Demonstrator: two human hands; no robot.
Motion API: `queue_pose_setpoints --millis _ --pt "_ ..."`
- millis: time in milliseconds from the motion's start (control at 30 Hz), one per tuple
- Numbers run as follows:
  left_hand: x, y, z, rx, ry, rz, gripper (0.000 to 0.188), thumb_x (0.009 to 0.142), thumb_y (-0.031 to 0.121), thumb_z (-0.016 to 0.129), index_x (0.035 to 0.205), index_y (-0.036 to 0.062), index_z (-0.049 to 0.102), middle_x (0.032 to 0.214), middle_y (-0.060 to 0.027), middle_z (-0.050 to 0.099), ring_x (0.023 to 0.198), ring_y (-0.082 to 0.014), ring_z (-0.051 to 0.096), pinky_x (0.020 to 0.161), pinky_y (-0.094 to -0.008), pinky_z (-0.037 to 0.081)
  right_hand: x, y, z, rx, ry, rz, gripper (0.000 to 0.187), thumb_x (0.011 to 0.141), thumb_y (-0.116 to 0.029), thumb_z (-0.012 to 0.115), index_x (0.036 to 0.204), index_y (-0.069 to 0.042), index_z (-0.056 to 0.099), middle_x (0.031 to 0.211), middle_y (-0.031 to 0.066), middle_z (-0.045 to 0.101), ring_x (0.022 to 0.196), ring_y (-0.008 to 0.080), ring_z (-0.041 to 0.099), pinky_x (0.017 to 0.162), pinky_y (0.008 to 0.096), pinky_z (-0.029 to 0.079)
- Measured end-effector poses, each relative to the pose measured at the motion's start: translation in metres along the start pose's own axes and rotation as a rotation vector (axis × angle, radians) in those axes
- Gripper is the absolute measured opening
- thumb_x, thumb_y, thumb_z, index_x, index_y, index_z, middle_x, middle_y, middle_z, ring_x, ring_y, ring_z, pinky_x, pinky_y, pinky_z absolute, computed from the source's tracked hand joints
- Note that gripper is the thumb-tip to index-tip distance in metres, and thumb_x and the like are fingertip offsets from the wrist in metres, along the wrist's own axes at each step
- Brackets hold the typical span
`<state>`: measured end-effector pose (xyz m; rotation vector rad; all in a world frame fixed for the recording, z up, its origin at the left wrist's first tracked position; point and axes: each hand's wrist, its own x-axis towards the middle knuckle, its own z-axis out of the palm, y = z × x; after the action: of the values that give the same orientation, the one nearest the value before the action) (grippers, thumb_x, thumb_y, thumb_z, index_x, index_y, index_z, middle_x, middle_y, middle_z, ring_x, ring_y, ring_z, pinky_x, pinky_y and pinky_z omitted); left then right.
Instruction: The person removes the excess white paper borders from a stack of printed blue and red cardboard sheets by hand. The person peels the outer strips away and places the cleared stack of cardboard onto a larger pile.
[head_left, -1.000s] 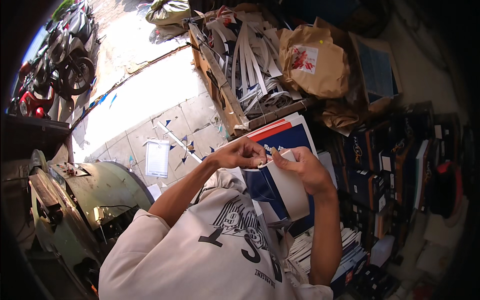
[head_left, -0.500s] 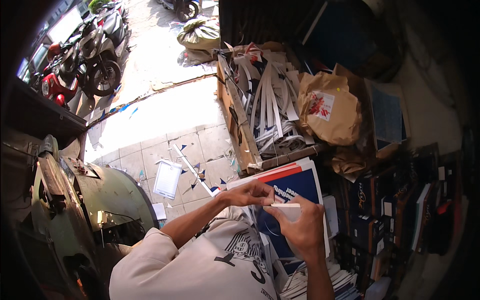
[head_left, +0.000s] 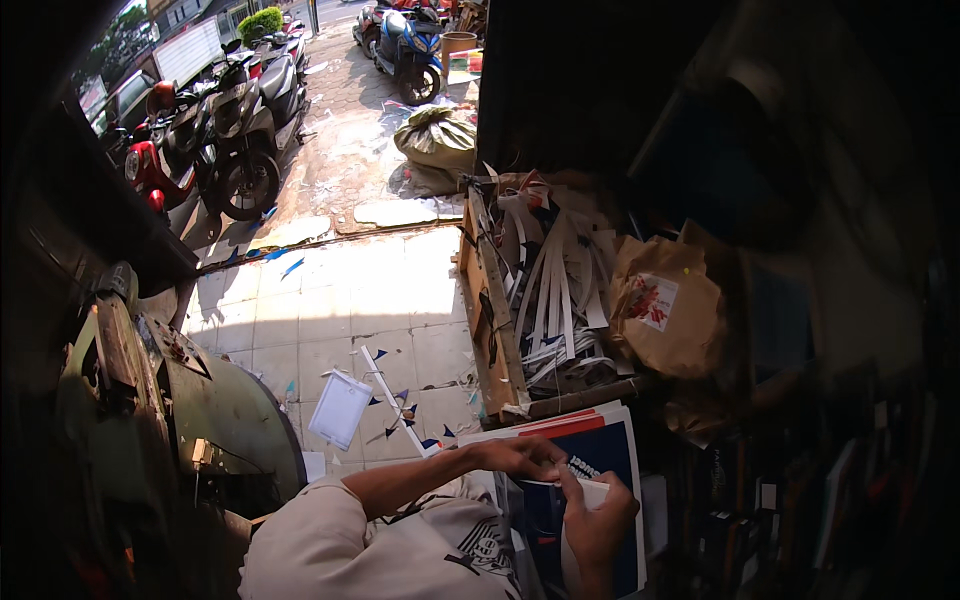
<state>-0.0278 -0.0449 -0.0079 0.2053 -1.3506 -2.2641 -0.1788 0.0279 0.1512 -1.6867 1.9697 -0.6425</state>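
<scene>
My right hand is closed on a small white paper pad, thumb on the near side. At the pad's left end my left hand has its fingers bent and pinched together; its fingertips meet the pad and the right thumb. Whether it is a pad or a folded stack is hard to make out, as the fingers cover much of it. Right below both hands lies a dark blue printed sheet with a white border, on top of other large sheets, one with an orange-red strip.
A wooden crate full of white paper strips stands ahead, with a brown paper-wrapped package beside it. Left is a green machine. Paper scraps and a white sheet lie on the tiles. Motorbikes stand outside.
The view has tilted upward, so the scene sits lower and more of the street shows. Both hands remain at the white pad, with only slight finger movement.
</scene>
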Motion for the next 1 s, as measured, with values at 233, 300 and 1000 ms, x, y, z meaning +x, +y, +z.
queue_pose_setpoints --millis 233,300,1000 --pt "0.025 0.028 0.007 0.256 0.085 -0.337 0.039 0.098 0.039 0.059 0.112 0.0032 0.063 0.102 -0.0033 0.064 0.096 -0.0099 0.056 0.085 -0.0312 0.044 0.037 0.053 -0.017 0.689 -0.313 0.473 0.029 0.087 -0.025 0.075 0.082 -0.001 0.06 0.074 0.0123 0.07 0.058 0.0148 0.068 0.052 0.0254 0.054" --pt "0.01 0.037 0.021 0.522 0.42 0.068 0.037 0.097 0.035 0.061 0.11 0.0006 0.062 0.109 -0.013 0.068 0.098 -0.0217 0.064 0.086 -0.0348 0.049 0.049 0.039 -0.013 0.655 -0.388 0.453 0.031 0.087 -0.028 0.075 0.08 -0.002 0.06 0.073 0.0124 0.07 0.059 0.0146 0.068 0.052 0.0251 0.054" --pt "0.001 0.044 0.084 0.602 0.566 0.023 0.034 0.091 0.03 0.069 0.09 -0.0027 0.062 0.083 -0.0112 0.066 0.075 -0.0152 0.061 0.072 -0.0311 0.047 0.029 0.06 -0.012 0.557 -0.3 0.058 0.029 0.09 -0.03 0.07 0.091 -0.001 0.071 0.072 0.0032 0.069 0.065 0.01 0.063 0.063 0.0259 0.048"
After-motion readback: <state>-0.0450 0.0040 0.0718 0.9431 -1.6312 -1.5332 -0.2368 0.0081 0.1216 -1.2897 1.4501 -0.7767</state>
